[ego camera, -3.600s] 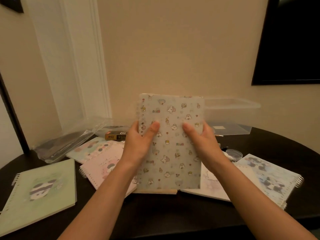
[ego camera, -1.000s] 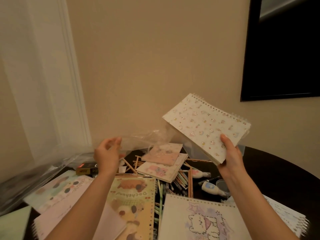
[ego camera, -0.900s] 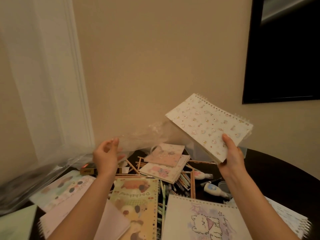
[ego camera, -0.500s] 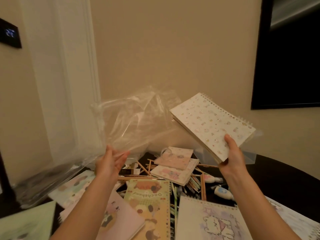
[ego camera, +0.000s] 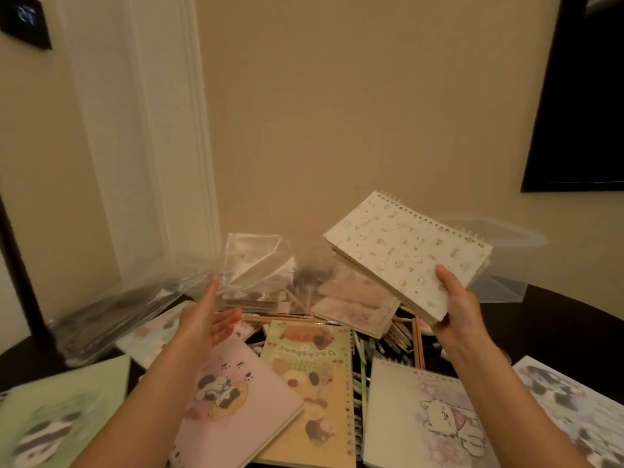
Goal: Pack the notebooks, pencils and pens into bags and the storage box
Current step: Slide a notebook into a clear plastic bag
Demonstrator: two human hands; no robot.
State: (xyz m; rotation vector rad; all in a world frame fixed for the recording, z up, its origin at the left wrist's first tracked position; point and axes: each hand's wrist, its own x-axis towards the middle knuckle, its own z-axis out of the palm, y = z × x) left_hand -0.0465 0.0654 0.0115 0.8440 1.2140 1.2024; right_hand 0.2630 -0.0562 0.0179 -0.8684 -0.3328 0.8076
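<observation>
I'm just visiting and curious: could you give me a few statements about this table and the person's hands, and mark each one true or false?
1. The right hand holds the patterned notebook up above the table. True.
2. The left hand grips a pencil. False: its fingers are straight, beside the clear bag, and it holds no pencil.
3. The yellow notebook lies cover up on the table. True.
4. The patterned notebook is already inside the clear bag. False: it is outside the bag, to its right.
</observation>
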